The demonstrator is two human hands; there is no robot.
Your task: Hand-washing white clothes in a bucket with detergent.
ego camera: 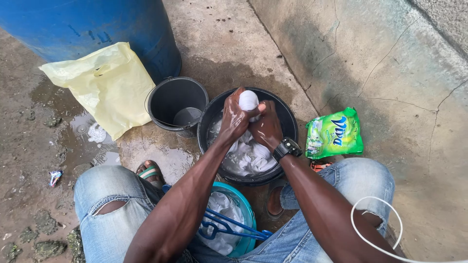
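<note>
My left hand [235, 118] and my right hand [266, 127] are pressed together over a black basin [291, 127]. Both grip a bunched wet white cloth [248, 100], whose rounded end sticks up between them. More white cloth [248, 158] lies in soapy water inside the basin below the hands. A black watch [286, 147] is on my right wrist.
A small black bucket [176, 104] with a little water stands left of the basin. A yellow plastic bag [109, 85] leans on a blue barrel [92, 24]. A green detergent packet [334, 133] lies right. A teal bowl [242, 207] with white cloth and blue hangers [229, 229] sits between my knees.
</note>
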